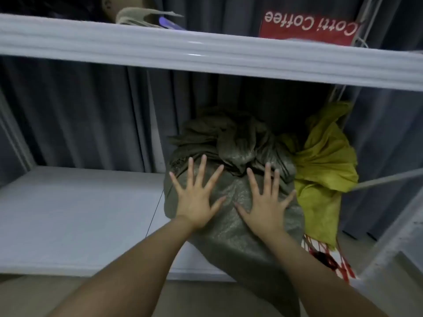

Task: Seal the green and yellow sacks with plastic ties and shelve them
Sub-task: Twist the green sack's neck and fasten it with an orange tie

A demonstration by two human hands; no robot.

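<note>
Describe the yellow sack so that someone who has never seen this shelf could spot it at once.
On the white shelving before the grey curtain, go to the right end of the lower shelf. The yellow sack sits just right of the dull green sack pressed by the left hand and right hand. It alone is bright yellow, its gathered top fanning out.

upside-down "Cotti Coffee" in white, on red bag point(306, 30), upper shelf

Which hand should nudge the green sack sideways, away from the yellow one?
Probably the right hand: it presses flat on the green sack on the side nearest the yellow sack, so it can push toward the bare shelf. The left hand sits farther away.
</note>
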